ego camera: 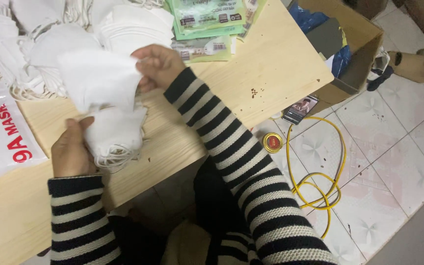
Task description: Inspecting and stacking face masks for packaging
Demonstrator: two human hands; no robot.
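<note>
Left of centre in the frame, my left hand [70,147] grips a stack of white masks [116,135] against the wooden table [251,68], their ear loops spilling out below. My right hand [157,65], just above, pinches the edge of one mask [99,78] lifted over the stack. A heap of more masks [50,29] fills the upper left, green packets [207,19] lie at top centre. At right, on the tiled floor [393,147], a yellow cable [320,181], a phone [300,109] and a cardboard box [359,44].

2 hands [69,149], 1 cardboard box [364,44], 1 phone [300,109]
</note>
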